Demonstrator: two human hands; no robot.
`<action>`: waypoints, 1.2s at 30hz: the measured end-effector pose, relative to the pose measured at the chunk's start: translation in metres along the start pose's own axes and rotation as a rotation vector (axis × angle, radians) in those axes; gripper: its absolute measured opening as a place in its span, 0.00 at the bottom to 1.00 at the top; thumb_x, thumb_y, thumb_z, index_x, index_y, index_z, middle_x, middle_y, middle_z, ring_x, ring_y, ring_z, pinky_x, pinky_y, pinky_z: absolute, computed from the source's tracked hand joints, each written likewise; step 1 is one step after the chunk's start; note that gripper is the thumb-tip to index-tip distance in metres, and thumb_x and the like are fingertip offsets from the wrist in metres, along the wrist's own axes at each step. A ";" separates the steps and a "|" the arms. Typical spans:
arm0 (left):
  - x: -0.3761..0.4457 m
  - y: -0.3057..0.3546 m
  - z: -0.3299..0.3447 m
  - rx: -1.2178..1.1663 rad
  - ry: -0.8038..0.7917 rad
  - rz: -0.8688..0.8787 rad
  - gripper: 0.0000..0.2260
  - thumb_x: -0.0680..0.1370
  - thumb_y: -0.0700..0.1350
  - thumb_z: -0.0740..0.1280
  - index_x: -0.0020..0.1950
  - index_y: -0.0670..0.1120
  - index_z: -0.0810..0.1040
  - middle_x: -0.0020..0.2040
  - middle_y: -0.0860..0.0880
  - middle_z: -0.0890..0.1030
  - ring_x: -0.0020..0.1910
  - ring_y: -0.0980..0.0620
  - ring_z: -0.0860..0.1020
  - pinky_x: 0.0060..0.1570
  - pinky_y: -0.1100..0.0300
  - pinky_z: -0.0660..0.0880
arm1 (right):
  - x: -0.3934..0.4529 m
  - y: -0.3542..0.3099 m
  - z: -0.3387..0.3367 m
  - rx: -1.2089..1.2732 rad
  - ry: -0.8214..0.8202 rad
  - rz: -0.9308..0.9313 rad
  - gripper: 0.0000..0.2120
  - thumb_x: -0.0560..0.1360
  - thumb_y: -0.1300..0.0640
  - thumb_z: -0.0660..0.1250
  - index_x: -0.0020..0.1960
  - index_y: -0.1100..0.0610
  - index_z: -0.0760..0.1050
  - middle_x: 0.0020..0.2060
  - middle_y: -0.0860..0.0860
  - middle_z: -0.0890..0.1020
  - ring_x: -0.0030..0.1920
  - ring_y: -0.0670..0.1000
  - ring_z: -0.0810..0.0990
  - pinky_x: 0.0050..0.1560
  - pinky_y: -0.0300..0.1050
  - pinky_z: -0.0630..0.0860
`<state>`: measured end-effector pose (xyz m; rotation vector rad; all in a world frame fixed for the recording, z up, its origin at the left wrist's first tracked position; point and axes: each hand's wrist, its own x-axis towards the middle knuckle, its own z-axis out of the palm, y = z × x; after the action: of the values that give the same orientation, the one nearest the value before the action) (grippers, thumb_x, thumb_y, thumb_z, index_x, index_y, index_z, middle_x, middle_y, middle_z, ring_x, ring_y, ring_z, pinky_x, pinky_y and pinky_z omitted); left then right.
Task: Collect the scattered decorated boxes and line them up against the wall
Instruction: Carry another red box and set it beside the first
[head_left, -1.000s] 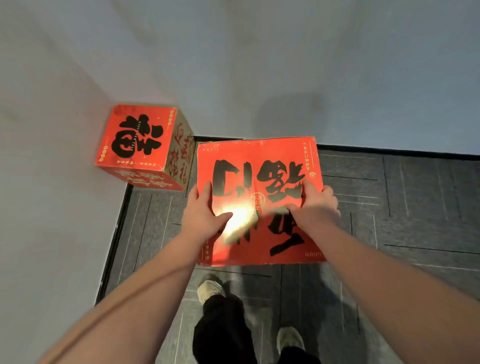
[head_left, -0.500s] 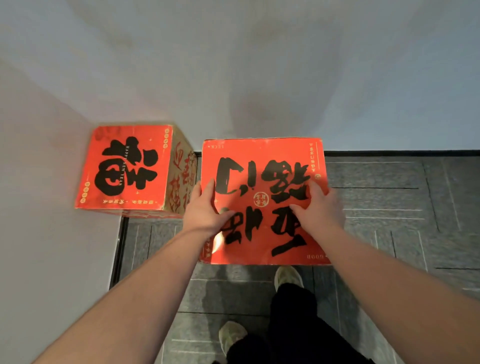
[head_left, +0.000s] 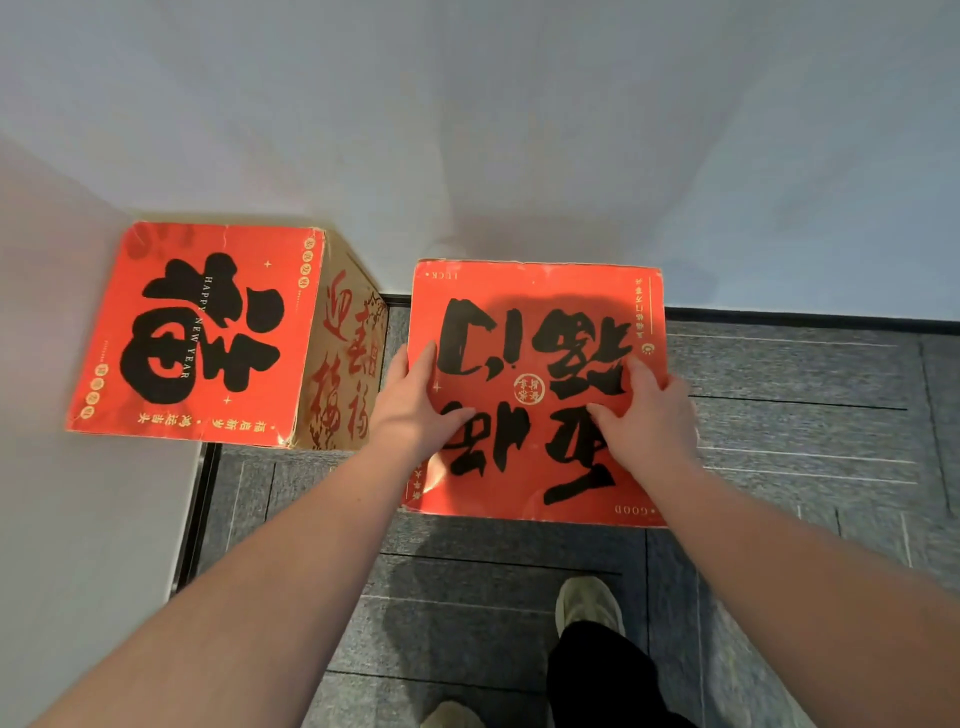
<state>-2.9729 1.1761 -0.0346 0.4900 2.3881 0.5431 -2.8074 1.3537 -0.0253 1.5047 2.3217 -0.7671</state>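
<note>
Two red boxes with large black calligraphy stand on the floor at the wall. One decorated box (head_left: 208, 332) sits in the left corner, touching both walls. A second decorated box (head_left: 540, 332) stands to its right, a narrow gap between them, its far edge at the back wall. My left hand (head_left: 415, 410) lies on this box's top at the left edge, fingers straight, thumb on the red face. My right hand (head_left: 649, 410) rests flat on the top near the right edge, fingers spread.
White walls (head_left: 519, 130) meet in a corner at the left, with a dark skirting strip (head_left: 810, 318) along the floor. Grey carpet tiles (head_left: 805, 415) stretch to the right of the boxes. My feet (head_left: 587, 608) stand just behind the second box.
The box under my hands has travelled forward with me to the back wall and now stands beside the corner box. My hands keep their places on its top.
</note>
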 end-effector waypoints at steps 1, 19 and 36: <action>0.005 -0.003 0.001 0.000 0.010 -0.005 0.43 0.70 0.56 0.74 0.78 0.56 0.52 0.78 0.50 0.50 0.76 0.49 0.54 0.71 0.54 0.59 | 0.004 -0.003 0.003 -0.017 -0.002 -0.011 0.35 0.75 0.41 0.67 0.76 0.46 0.56 0.71 0.61 0.62 0.71 0.63 0.62 0.68 0.60 0.65; 0.064 -0.024 0.003 0.014 0.086 0.025 0.43 0.68 0.57 0.75 0.77 0.57 0.54 0.78 0.52 0.52 0.76 0.50 0.55 0.72 0.54 0.59 | 0.044 -0.016 0.033 0.102 0.021 -0.122 0.35 0.77 0.44 0.65 0.78 0.48 0.53 0.74 0.59 0.54 0.75 0.60 0.56 0.72 0.58 0.60; 0.061 -0.049 -0.027 0.166 0.193 0.016 0.39 0.70 0.57 0.73 0.76 0.53 0.59 0.78 0.46 0.52 0.74 0.42 0.58 0.69 0.49 0.64 | 0.040 -0.057 0.054 0.177 -0.013 -0.169 0.35 0.76 0.45 0.66 0.78 0.48 0.53 0.74 0.58 0.53 0.74 0.59 0.57 0.73 0.58 0.60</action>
<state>-3.0453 1.1560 -0.0694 0.5507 2.6305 0.4174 -2.8792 1.3356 -0.0732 1.3780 2.4500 -1.0475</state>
